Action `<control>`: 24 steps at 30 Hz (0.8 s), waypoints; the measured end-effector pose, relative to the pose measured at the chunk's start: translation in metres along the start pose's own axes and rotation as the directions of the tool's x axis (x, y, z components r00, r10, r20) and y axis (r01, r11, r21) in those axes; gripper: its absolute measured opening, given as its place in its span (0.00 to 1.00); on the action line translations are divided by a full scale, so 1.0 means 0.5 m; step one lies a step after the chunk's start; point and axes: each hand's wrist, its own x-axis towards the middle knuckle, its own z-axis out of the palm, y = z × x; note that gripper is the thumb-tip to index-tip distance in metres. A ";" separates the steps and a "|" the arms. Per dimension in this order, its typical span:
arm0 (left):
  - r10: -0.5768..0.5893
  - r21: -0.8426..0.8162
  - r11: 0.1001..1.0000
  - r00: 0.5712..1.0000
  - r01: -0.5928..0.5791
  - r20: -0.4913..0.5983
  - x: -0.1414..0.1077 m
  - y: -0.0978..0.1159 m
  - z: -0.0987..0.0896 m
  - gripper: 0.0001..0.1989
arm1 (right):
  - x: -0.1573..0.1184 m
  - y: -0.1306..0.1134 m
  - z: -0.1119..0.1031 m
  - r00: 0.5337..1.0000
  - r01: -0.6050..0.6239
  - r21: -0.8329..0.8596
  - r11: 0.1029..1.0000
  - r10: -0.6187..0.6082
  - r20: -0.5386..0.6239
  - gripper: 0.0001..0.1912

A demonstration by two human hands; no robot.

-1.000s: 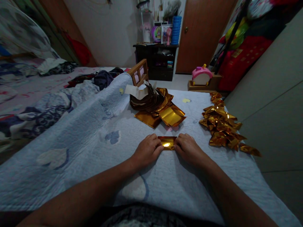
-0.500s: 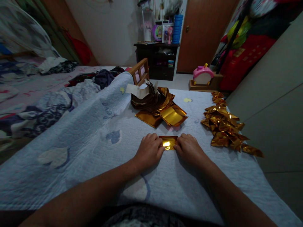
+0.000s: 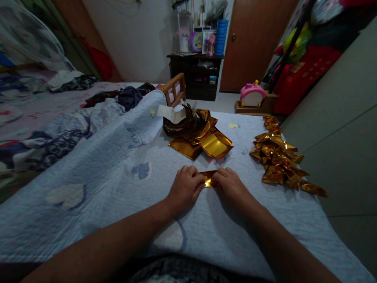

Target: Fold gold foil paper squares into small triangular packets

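A folded strip of shiny gold foil paper [image 3: 208, 179] lies on the blue quilted bedspread [image 3: 118, 196] in front of me. My left hand [image 3: 187, 184] is closed on its left end, fingers bent and thumb low. The other end is gripped by my right hand [image 3: 231, 184], whose curled fingers cover much of that side. Just beyond them spreads a loose stack of gold paper sheets [image 3: 216, 143], some with pale backs turned up. Off to the right sits a pile of folded gold foil pieces [image 3: 279, 157] along the bed's edge.
A wooden bed rail [image 3: 173, 90] stands behind the sheets. Farther back are a dark shelf unit [image 3: 194, 61], a brown door [image 3: 253, 43] and a pink toy [image 3: 252, 95]. Rumpled bedding [image 3: 73, 118] lies left; a pale cabinet [image 3: 347, 137] borders the right.
My right hand has moved left over the gold paper, so less of the strip shows between my hands. My left hand has barely shifted.
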 end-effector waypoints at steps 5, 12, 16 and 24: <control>0.046 -0.045 0.998 0.999 -0.046 0.011 -0.001 -0.012 -0.002 0.04 | 0.004 -0.014 0.005 1.000 0.017 0.093 0.996 -0.019 0.022 0.11; -0.064 -0.084 0.994 0.996 0.070 0.069 0.003 -0.028 -0.006 0.05 | 0.007 -0.020 0.012 1.000 -0.029 0.033 0.999 0.029 -0.009 0.07; -0.106 -0.026 0.994 0.991 0.109 0.085 0.003 -0.027 -0.005 0.07 | 0.008 -0.026 0.013 0.999 -0.053 0.020 0.998 0.053 -0.009 0.05; -0.177 0.034 0.984 0.978 0.174 0.115 0.008 -0.014 -0.009 0.07 | 0.014 -0.038 0.014 0.994 -0.113 -0.056 0.992 0.112 -0.019 0.05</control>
